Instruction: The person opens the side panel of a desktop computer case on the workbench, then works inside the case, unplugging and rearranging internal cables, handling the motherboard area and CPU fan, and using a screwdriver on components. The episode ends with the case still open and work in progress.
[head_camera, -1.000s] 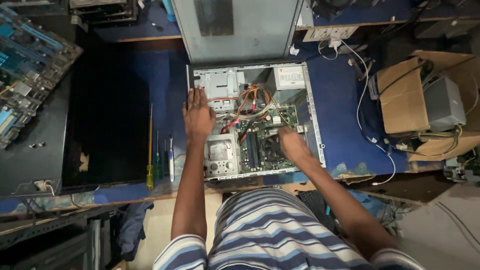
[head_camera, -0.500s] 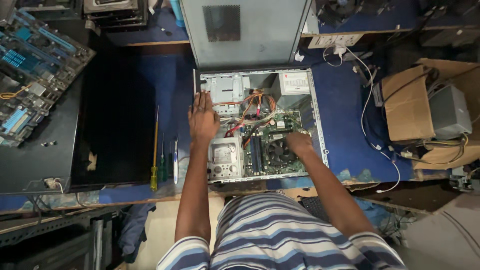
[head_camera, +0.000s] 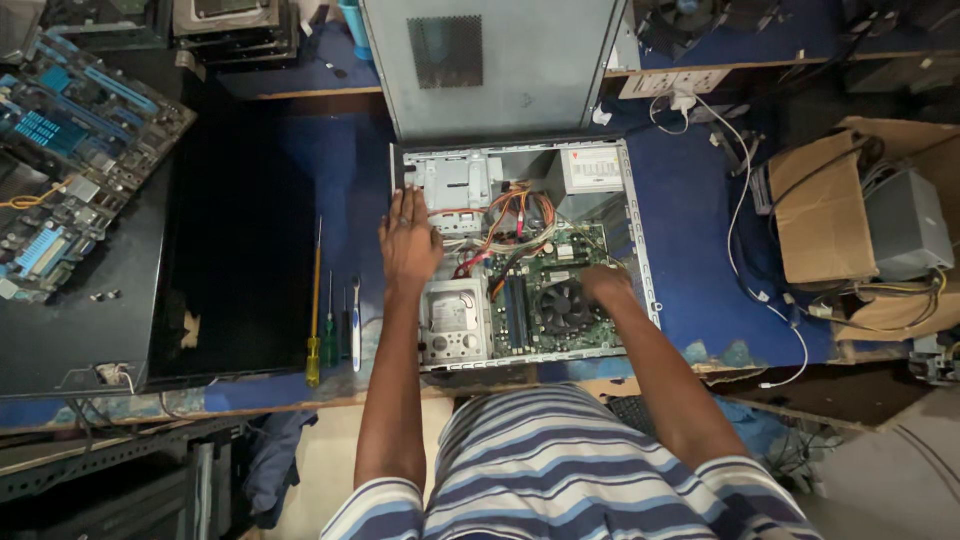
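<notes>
**A:** Start at the far left. What's there?

**B:** A bare blue motherboard (head_camera: 75, 150) with slots and connectors, lying on a black surface; its left edge is cut off. Next to it is a big flat black panel (head_camera: 235, 250), glossy, with a pale scuff near its lower corner.

**A:** And between that and the computer?

**B:** Tools laid in a row on the blue table (head_camera: 700, 220): a long yellow-handled screwdriver (head_camera: 314, 310), a green-handled one (head_camera: 329, 335), and a thin white-handled tool (head_camera: 355, 325). All just beside the open computer case (head_camera: 520, 250).

**A:** Where are the hands?

**B:** The left hand (head_camera: 408, 240) lies flat, fingers spread, on the case's left edge beside the grey drive bay (head_camera: 455, 185), holding nothing. Just below it sits a silver hard drive (head_camera: 455, 320). The right hand (head_camera: 605, 285) reaches down inside by the round black cooler fan (head_camera: 565, 305); its fingers are hidden, so I cannot tell whether it grips anything.

**A:** Anything blocking the inside?

**B:** A tangle of orange and red cables (head_camera: 510, 225) crosses the green board. The grey metal side panel (head_camera: 495, 65) stands above the case.

**A:** Far right?

**B:** White wires, then an open cardboard box (head_camera: 820, 215) with a grey unit in it.
</notes>
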